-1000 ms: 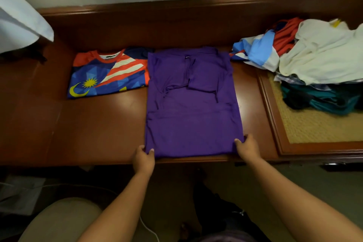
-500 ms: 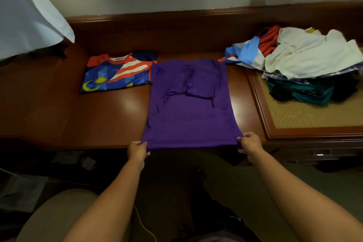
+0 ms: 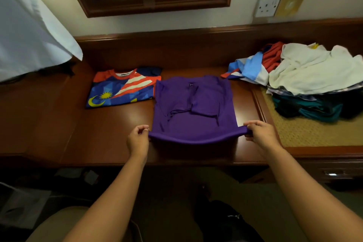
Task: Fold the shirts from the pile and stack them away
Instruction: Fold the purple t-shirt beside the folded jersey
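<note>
Desk (image 3: 110, 143) of dark brown wood fills most of the view, long and shiny, with a raised back edge against the wall. On its right end sits a woven mat (image 3: 314, 133), and on the mat is the pile of shirts (image 3: 314, 76) waiting to be folded: a white one on top, teal and dark ones under it, and red and light blue ones poking out on the left.

In the middle of the desk lies the purple shirt (image 3: 192, 108). Its sleeves are already folded in on top of it, so it looks like a long strip. The bottom edge is lifted off the wood and sags a little in the middle.

To the left, just beside the purple one and touching its top corner, lies a folded shirt (image 3: 121, 90) with blue, red stripes, a yellow moon and a star. It looks done.

The left hand (image 3: 137, 139) pinches the bottom left corner of the purple shirt between thumb and fingers. The right hand (image 3: 261, 133) pinches the bottom right corner the same way.

So the step in hand seems to be folding the purple shirt in half. The next move likely calls for both hands to carry the bottom edge up and away together, keep it straight, and lay it down near the collar so the corners match.
</note>
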The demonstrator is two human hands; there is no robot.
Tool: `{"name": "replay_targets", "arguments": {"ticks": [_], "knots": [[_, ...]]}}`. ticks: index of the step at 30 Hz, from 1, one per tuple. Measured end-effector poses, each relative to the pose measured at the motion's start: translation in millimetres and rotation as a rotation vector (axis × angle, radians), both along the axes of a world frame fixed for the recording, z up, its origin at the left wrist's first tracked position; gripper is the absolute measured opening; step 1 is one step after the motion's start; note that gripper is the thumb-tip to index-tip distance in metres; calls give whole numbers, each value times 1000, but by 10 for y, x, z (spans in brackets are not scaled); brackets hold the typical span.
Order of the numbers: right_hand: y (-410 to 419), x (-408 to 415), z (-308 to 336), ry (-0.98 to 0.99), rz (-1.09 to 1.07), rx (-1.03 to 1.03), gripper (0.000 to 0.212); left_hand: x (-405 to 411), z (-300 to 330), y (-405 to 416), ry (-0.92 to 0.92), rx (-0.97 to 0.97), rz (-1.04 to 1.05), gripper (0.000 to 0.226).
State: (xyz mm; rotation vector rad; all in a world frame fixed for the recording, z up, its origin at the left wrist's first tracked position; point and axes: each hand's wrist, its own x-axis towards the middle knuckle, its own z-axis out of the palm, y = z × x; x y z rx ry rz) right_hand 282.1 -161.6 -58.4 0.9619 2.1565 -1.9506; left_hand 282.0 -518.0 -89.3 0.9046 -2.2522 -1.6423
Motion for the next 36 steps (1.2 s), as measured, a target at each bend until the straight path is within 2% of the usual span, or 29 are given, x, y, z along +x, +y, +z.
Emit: {"name": "replay_targets", "arguments": {"ticks": [3, 6, 8, 11, 14, 22, 27, 30, 34, 36], "knots": [[74, -349, 9, 8, -6, -147, 29, -361, 36, -67, -45, 1, -94, 33], [181, -709, 7, -20, 59, -218, 38, -657, 59, -122, -68, -135, -216, 29], [206, -902, 20, -42, 113, -198, 36, -829, 74, -147, -77, -193, -254, 23], [187, -1131, 29, -55, 207, -97, 22, -1067, 115, -136, -97, -226, -269, 11], [169, -1379, 30, -34, 248, 48, 19, -1357, 88, -152, -113, -229, -266, 6], [125, -2261, -152, -69, 275, 172, 17, -2170, -10, -182, -174, -116, -258, 9], [-18, -2694, -390, -143, 239, 310, 15, -2593, -305, -233, -207, -82, -273, 15], [-117, -2657, -635, -265, 210, 462, 26, -2626, -536, -173, -271, -39, -266, 38], [-282, -2432, -818, -283, 304, 546, 43, -2531, -838, -151, -328, -102, -253, 39], [-328, -2429, -818, -254, 350, 661, 51, -2544, -847, -155, -318, -195, -269, 40]]}}
